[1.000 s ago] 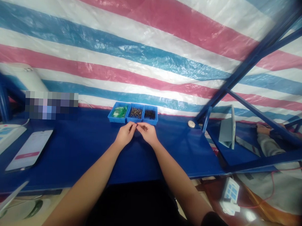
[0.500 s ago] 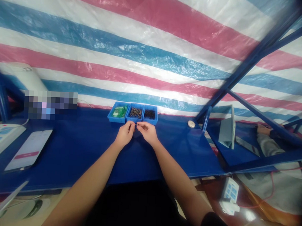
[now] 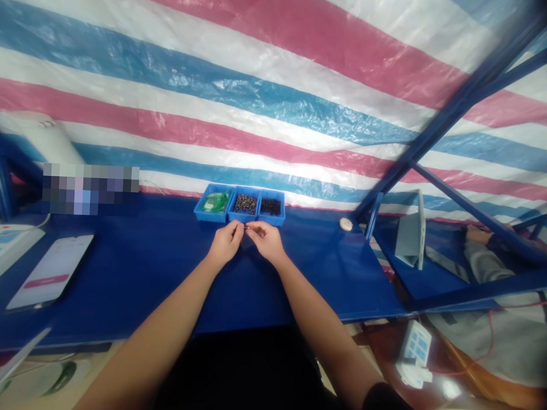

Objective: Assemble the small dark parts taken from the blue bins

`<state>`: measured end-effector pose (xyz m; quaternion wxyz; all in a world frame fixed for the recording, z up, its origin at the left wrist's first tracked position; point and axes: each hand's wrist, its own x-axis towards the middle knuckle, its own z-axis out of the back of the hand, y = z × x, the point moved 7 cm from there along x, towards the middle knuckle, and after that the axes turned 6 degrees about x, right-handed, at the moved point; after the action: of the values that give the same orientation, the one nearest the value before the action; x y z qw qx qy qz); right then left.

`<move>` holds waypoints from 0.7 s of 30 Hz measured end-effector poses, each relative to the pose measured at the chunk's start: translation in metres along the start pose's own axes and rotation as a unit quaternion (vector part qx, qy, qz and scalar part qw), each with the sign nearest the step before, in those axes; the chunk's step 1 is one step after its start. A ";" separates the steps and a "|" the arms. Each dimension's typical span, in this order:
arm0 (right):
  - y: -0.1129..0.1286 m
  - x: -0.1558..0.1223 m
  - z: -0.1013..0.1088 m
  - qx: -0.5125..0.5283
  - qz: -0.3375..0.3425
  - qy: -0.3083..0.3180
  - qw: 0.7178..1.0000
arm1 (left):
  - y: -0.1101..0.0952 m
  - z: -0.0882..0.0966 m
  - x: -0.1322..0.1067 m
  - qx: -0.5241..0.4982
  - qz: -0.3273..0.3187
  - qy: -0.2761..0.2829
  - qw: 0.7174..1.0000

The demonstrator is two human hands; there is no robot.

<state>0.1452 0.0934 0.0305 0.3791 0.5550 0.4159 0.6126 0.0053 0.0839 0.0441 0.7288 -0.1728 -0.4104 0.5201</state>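
Note:
My left hand (image 3: 225, 241) and my right hand (image 3: 266, 241) meet over the blue table (image 3: 162, 272), fingertips pinched together on a tiny dark part (image 3: 246, 228) that is too small to name. Just behind them stand three small blue bins side by side. The left bin (image 3: 213, 203) holds green pieces, the middle bin (image 3: 244, 205) holds small dark and brassy parts, and the right bin (image 3: 271, 207) holds small black parts.
A phone (image 3: 50, 272) with a lit screen lies at the left, beside a white device (image 3: 2, 253). A small white disc (image 3: 346, 224) sits right of the bins. A tablet (image 3: 410, 232) stands at the right, where another person's arm (image 3: 482, 253) rests. A striped tarp hangs behind.
Both hands stay pinched together in front of the bins; only a slight shift of the fingers and the camera shows.

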 end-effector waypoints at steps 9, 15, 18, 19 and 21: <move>-0.001 0.000 0.001 0.009 -0.010 -0.008 1.000 | -0.007 0.002 -0.001 -0.025 -0.011 -0.001 1.000; 0.003 -0.001 -0.001 -0.001 0.013 0.002 1.000 | 0.001 0.000 -0.001 -0.032 0.010 0.001 0.999; 0.005 -0.001 0.001 -0.013 0.014 -0.007 1.000 | 0.001 -0.001 -0.001 -0.035 0.009 0.008 0.999; 0.005 -0.001 0.002 -0.014 0.011 -0.008 1.000 | 0.000 -0.001 -0.001 -0.038 0.007 0.008 0.999; 0.005 -0.001 0.002 -0.016 0.008 -0.008 1.000 | -0.003 0.000 -0.001 -0.042 0.004 0.006 0.999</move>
<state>0.1471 0.0911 0.0348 0.3860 0.5571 0.3987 0.6178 0.0069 0.0818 0.0451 0.7215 -0.2075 -0.4268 0.5042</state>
